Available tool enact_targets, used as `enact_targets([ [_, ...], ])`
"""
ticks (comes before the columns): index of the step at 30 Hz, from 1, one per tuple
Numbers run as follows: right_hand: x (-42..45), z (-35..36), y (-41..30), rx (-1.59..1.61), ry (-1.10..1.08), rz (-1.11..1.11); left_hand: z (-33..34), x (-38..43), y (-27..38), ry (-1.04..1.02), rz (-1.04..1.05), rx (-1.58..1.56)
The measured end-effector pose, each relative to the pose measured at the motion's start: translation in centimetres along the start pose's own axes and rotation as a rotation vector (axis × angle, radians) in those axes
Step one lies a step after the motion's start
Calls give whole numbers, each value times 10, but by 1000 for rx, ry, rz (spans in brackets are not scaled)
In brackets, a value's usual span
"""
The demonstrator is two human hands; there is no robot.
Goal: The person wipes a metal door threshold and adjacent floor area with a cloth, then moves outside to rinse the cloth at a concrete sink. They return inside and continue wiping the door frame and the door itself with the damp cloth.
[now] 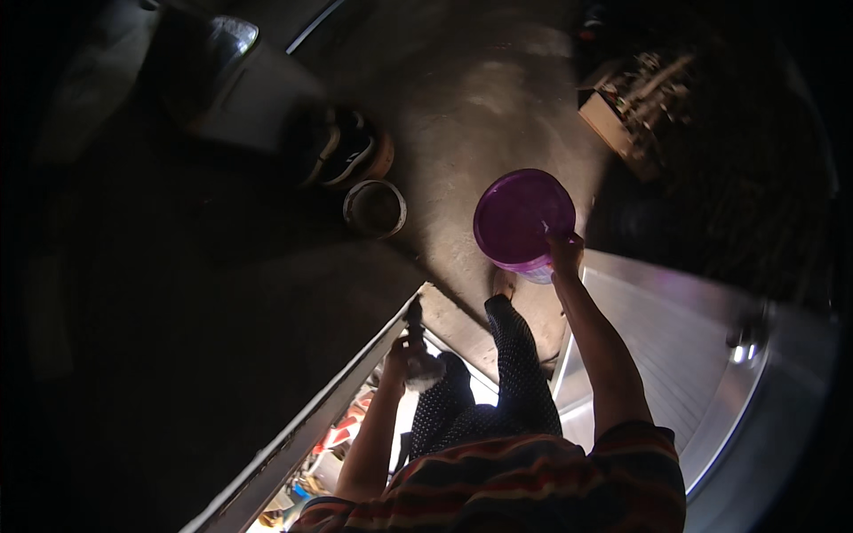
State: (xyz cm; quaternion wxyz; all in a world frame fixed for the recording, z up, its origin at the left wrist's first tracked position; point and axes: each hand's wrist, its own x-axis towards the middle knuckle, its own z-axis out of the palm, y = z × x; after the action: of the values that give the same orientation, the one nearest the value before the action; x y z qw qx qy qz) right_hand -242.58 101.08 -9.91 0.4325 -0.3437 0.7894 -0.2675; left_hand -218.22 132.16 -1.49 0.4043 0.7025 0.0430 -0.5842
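My right hand [566,254] grips the rim of a round purple plastic bucket or tub [523,216], held out in front of me above the concrete floor. The tub's inside looks dark purple, and its contents cannot be made out. In my left hand [398,360] is a blurred brush-like object [421,365] with a dark upper part and a pale lower end, close to my left thigh. Its exact kind is unclear. The corner of a pale-edged panel or door frame [426,290] lies just beyond that hand.
A round pail [374,208] stands on the floor beside dark containers [346,156]. At the upper right, a cardboard box [610,126] adjoins a heap of wood pieces [656,86]. An open metal-lined door [660,346] is on my right; lit, cluttered items [340,433] lie at lower left.
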Motion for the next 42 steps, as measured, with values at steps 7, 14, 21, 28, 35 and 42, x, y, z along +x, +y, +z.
enact_targets([
  [7, 125, 156, -57, -71, -45, -119, 65, 107, 115, 29, -105, -406],
  [14, 171, 320, -171, 74, -387, -243, 84, 198, 169, 303, -59, -294],
  [21, 234, 453, -185, 160, -690, 41, 105, 287, 245, 345, -76, -356],
  [28, 315, 475, -150, 98, -874, 227, 141, 411, 325, 416, 116, -56],
  [35, 379, 435, -158, -166, -951, 328, 217, 516, 384, 489, 32, 334],
  [42, 338, 342, -278, -625, -1105, 129, 254, 443, 356, 554, -60, 11],
])
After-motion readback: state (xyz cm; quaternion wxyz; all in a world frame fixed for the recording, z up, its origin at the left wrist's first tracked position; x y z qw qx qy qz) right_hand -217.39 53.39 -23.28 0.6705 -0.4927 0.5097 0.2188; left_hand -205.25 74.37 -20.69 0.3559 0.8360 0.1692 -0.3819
